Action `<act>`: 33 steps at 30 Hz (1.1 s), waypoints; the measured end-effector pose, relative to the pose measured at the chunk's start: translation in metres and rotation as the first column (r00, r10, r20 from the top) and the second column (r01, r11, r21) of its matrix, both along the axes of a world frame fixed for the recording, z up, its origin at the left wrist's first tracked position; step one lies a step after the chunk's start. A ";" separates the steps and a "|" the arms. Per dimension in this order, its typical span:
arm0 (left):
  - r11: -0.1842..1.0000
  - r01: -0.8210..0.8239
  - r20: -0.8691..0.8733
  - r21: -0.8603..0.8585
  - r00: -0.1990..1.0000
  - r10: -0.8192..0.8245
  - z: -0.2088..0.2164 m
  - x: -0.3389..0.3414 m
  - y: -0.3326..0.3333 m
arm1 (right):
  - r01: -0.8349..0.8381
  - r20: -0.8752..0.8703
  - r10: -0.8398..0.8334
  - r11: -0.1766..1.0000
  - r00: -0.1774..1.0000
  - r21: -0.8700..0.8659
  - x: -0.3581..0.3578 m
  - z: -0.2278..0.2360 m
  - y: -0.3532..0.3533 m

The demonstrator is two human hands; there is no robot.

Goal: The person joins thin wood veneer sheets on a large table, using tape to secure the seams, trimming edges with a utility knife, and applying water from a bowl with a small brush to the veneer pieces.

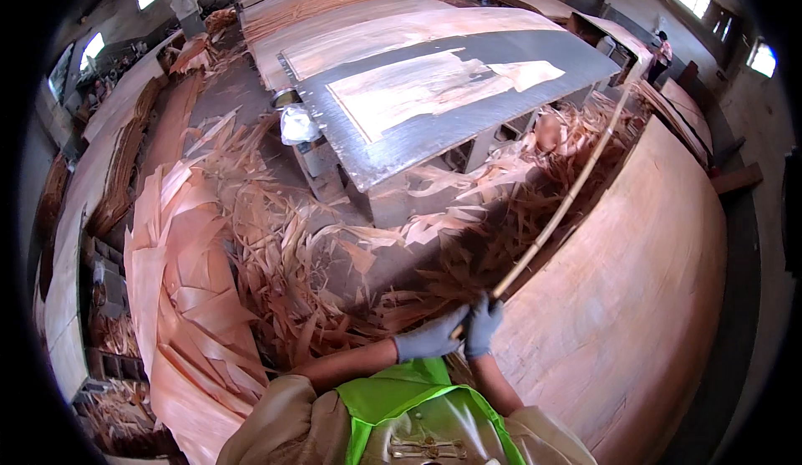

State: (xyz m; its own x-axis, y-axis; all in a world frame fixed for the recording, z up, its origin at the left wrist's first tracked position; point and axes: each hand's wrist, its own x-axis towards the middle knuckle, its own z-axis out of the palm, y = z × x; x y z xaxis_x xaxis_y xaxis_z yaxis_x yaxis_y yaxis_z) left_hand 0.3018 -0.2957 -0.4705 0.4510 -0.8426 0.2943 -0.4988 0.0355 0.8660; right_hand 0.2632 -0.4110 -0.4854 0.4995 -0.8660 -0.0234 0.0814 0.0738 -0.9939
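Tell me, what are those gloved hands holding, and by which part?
A long, thin pole, held near its lower end: the right hand is closed around it, and the left hand grips it close beside, at the very end.

There are two gloved hands [428, 339], one long pole [558, 219] and one bright green vest [393, 394]. Beyond are one dark-topped counter [401, 149] and, at its left edge, one white bag [298, 125].

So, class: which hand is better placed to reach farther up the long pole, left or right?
Probably the right hand. It grips the long pole farther up, while the left hand sits closer to the near end. It is also beside the large pale sheet.
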 end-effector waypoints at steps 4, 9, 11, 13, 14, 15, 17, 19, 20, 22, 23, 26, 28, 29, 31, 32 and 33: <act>0.827 -0.445 -0.017 0.344 0.877 0.479 -0.004 0.084 0.016 | -0.402 -0.032 0.402 0.904 0.915 -0.148 0.093 0.016 0.033; 0.711 -0.677 -0.178 0.188 0.689 0.703 0.024 0.201 0.064 | -0.638 -0.307 0.566 0.600 0.765 -0.484 0.225 -0.031 -0.015; 0.623 -0.727 -0.070 0.288 0.633 0.771 0.027 0.245 0.078 | -0.681 -0.492 0.471 0.517 0.732 -0.518 0.298 -0.050 -0.064; 0.487 -0.797 0.236 0.357 0.581 0.779 -0.005 0.295 0.100 | -0.639 -0.556 0.322 0.463 0.767 -0.614 0.379 -0.048 -0.100; 0.452 -0.820 0.275 0.352 0.552 0.787 -0.029 0.316 0.123 | -0.671 -0.548 0.387 0.455 0.741 -0.586 0.421 -0.031 -0.107; 0.465 -0.820 0.293 0.334 0.559 0.776 -0.049 0.345 0.120 | -0.654 -0.584 0.298 0.405 0.755 -0.639 0.467 -0.046 -0.145; 0.391 -0.818 0.406 0.421 0.555 0.726 -0.025 0.378 0.119 | -0.748 -0.720 0.247 0.380 0.648 -0.543 0.543 -0.029 -0.164; 0.451 -0.836 0.473 0.312 0.549 0.690 -0.025 0.415 0.125 | -0.729 -0.732 0.131 0.307 0.669 -0.611 0.618 -0.022 -0.185; 0.436 -0.829 0.490 0.351 0.559 0.669 -0.026 0.426 0.125 | -0.723 -0.738 0.067 0.275 0.672 -0.634 0.652 -0.023 -0.198; 0.344 -0.794 0.514 0.501 0.593 0.620 -0.025 0.443 0.126 | -0.746 -0.769 -0.067 0.203 0.636 -0.635 0.711 -0.030 -0.220; 0.326 -0.780 0.506 0.534 0.604 0.615 -0.028 0.450 0.127 | -0.767 -0.785 -0.136 0.168 0.604 -0.620 0.735 -0.031 -0.230; 0.395 -0.781 0.449 0.484 0.609 0.654 -0.030 0.458 0.141 | -0.788 -0.800 -0.253 0.174 0.544 -0.590 0.780 -0.026 -0.260; 0.451 -0.793 0.413 0.409 0.602 0.684 -0.028 0.469 0.139 | -0.793 -0.708 -0.433 -0.028 0.558 -0.608 0.794 -0.048 -0.315; 0.452 -0.808 0.400 0.379 0.583 0.707 -0.026 0.468 0.142 | -0.779 -0.707 -0.451 0.038 0.545 -0.626 0.792 -0.046 -0.327; 0.450 -0.773 0.411 0.446 0.624 0.664 -0.032 0.482 0.139 | -0.823 -0.731 -0.602 0.205 0.320 -0.530 0.768 -0.047 -0.395; 0.416 -0.754 0.416 0.508 0.638 0.648 -0.030 0.478 0.148 | -0.832 -0.683 -0.660 0.156 0.313 -0.533 0.752 -0.045 -0.399; 0.411 -0.720 0.407 0.559 0.670 0.621 -0.030 0.480 0.150 | -0.854 -0.756 -0.624 0.269 0.197 -0.445 0.726 -0.040 -0.422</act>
